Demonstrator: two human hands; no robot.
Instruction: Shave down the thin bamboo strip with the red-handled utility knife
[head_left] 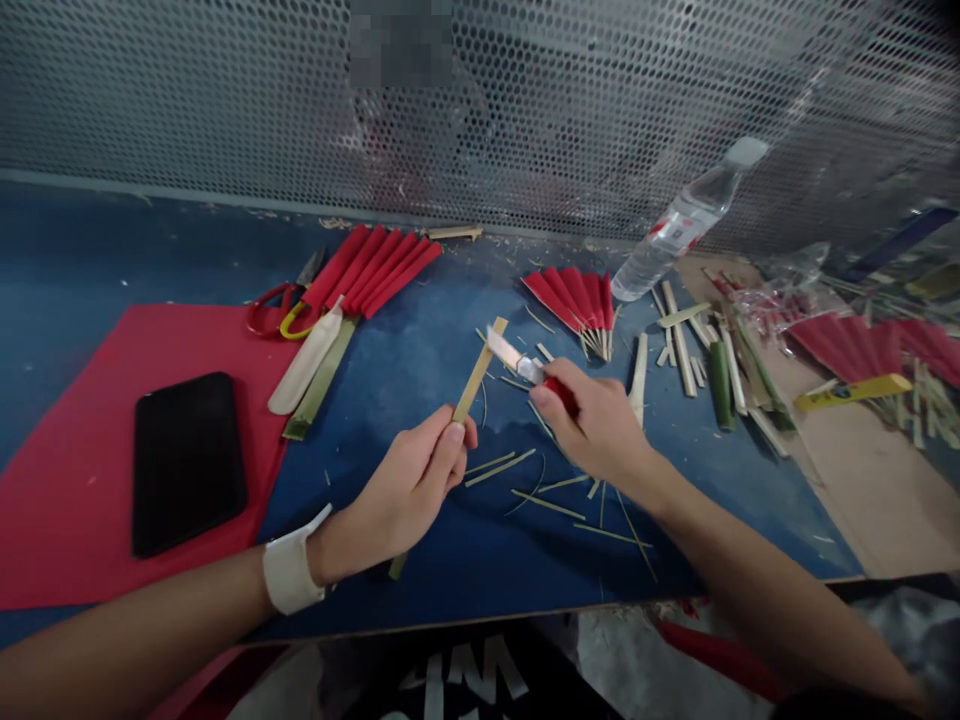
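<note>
My left hand [420, 475] is closed around a flat bamboo strip [475, 378], which slants up and to the right out of the fingers. A short lower end of the strip shows below the wrist. In my right hand [600, 418] is a utility knife [516, 355] with a red handle, mostly covered by the fingers. Its blade lies against or just beside the strip's upper end; I cannot tell whether it cuts in. Thin bamboo slivers [547, 503] are scattered on the blue table [337, 540] beneath both hands.
At left, a black phone [189, 462] lies on red paper [75, 450], near scissors [271, 308] and a red pleated fan [375, 268]. Behind stand a smaller red fan [577, 300] and a tilted water bottle [679, 230]. Bamboo pieces [679, 340] and cardboard [877, 490] lie right. Perforated metal mesh [262, 110] closes the back.
</note>
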